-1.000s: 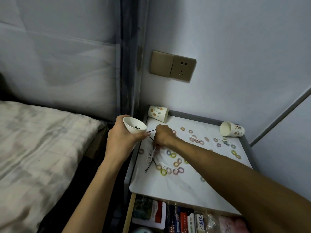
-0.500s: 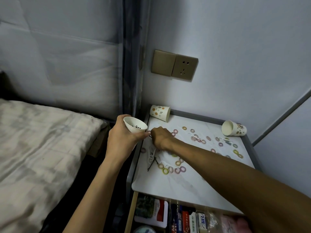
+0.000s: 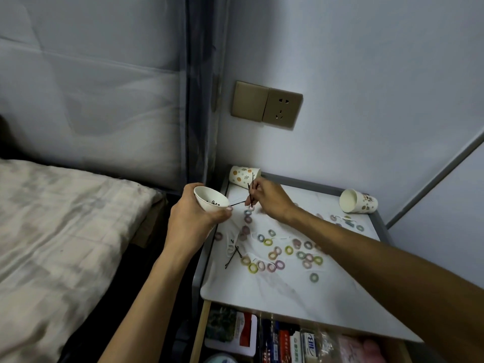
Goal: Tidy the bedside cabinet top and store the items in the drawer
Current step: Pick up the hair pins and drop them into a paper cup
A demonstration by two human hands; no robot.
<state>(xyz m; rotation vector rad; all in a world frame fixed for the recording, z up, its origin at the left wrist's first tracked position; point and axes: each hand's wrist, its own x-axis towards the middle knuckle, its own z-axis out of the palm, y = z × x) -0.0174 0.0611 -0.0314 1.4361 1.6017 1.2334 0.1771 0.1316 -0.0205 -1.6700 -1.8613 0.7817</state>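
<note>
My left hand (image 3: 195,218) grips a white paper cup (image 3: 209,199), tilted with its mouth up, just left of the cabinet top (image 3: 288,297). My right hand (image 3: 269,199) pinches several black hairpins (image 3: 251,191) lifted above the top's back left, right beside the cup. Several small coloured hair rings (image 3: 277,255) lie scattered over the white top. More black hairpins (image 3: 233,255) rest near its left edge. Below the front edge the drawer (image 3: 288,339) stands open.
Two patterned paper cups lie on their sides: one at the back left corner (image 3: 243,174), one at the back right (image 3: 357,201). The drawer holds packets and boxes. A bed (image 3: 65,231) lies to the left. A wall socket (image 3: 267,104) sits above the cabinet.
My right hand has risen off the cabinet top with black hairpins pinched in it, next to the cup. The left hand keeps the cup almost still.
</note>
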